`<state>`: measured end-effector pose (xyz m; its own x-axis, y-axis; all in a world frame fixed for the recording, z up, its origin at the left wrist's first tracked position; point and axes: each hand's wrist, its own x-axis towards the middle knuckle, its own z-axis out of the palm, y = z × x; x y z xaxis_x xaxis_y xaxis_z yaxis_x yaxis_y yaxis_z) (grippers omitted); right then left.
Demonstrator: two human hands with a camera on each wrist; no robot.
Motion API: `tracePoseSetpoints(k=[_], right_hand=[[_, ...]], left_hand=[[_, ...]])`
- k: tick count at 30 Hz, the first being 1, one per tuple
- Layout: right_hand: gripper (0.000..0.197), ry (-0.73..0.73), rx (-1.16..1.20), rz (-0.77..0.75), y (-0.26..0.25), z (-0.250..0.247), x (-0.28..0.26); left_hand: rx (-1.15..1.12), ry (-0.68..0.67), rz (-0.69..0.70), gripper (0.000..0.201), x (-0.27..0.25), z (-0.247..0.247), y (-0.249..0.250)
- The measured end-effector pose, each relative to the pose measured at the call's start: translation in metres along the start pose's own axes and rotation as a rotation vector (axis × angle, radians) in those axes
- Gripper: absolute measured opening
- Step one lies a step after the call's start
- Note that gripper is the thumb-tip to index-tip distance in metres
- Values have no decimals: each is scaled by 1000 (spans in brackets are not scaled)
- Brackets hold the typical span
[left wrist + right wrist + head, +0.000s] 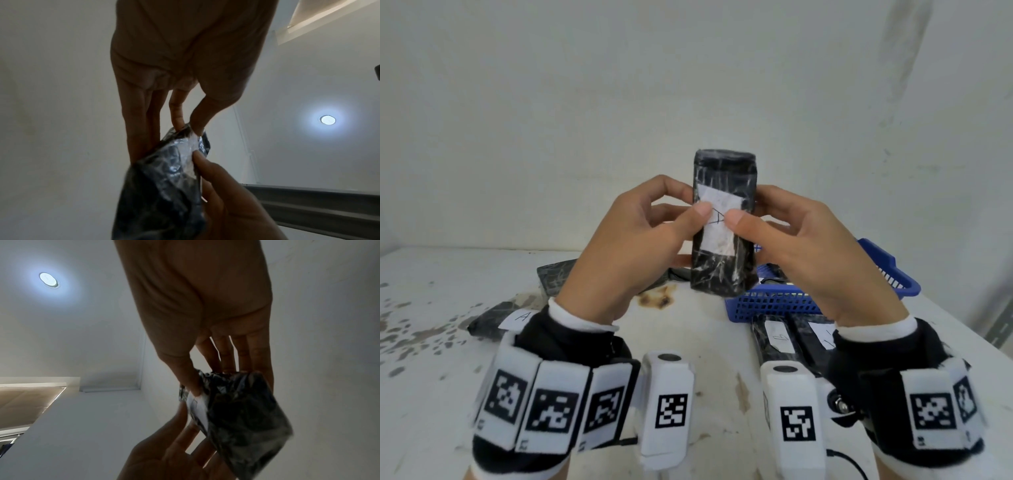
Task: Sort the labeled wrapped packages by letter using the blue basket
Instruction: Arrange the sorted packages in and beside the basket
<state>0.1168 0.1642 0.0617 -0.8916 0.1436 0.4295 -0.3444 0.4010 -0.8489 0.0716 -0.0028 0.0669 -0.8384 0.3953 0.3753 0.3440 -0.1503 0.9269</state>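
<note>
Black wrapped package labelled A (pixel 723 222), held upright above the table at centre, pinched by left hand (pixel 635 240) and right hand (pixel 804 253); label-reading step judged; placement with A package (pixel 500 317) at 8 o'clock, not blue basket (pixel 774 303) at 4 o'clock, judged next.

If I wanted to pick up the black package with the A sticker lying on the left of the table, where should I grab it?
Probably across its two long edges, coming down from above. The package lying on the table is flat and low, so there is nothing to hook under. Its near end hides behind the left hand's wristband, so take the bare black stretch left of its A label.
</note>
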Motion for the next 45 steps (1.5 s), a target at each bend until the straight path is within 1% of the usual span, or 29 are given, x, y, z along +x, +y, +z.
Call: tracePoseSetpoints(k=[2,6,9,10,13,14,16,17,19,20,22,24,27,29,33,36,45], right_hand=[[29,2,-19,-2,0,-1,0],[33,6,-45,-5,0,-3,0],[48,11,-70,-12,0,-4,-1],[49,20,-85,-16,-1,-5,-1],[38,22,-105,-24,-4,-6,-3],[37,22,-96,-28,-5,-6,-3],[42,27,-92,-65,-4,-6,-3],[41,25,-99,-95,-3,-5,-4],[37,12,-102,-135,-3,-5,-5],[35,9,-89,-138,-4,-7,-5],[36,8,-46,-111,-6,-9,-6],[41,-1,-12,-81,-7,-9,-7],[51,-25,33,-59,-9,-7,-7],[55,-33,45,-51,-9,-7,-6],[37,-29,62,-65,-6,-7,-4],[28,-13,94,-70,-4,-8,-3],[23,16,72,-100,-4,-7,-3]], left_hand=[[19,13,8,9,0,0,-1],[60,-1,5,13,0,0,0],[87,-8,18,14,-1,0,0],[94,-15,21,15,-1,0,0],[87,-2,8,18,-2,2,0],[95,3,13,17,-2,2,0],[122,4,30,16,-2,2,0],[131,5,30,20,-2,3,0],[139,18,12,36,-3,4,2],[130,25,1,41,-3,4,2],[89,37,-13,34,-3,5,3],[35,36,-16,30,-4,6,3],[-14,18,5,37,-3,4,5],[-34,-2,14,34,-3,3,6],[-39,3,35,28,-3,4,6],[-32,1,49,25,-2,3,4],[4,-22,83,15,-3,3,3]])
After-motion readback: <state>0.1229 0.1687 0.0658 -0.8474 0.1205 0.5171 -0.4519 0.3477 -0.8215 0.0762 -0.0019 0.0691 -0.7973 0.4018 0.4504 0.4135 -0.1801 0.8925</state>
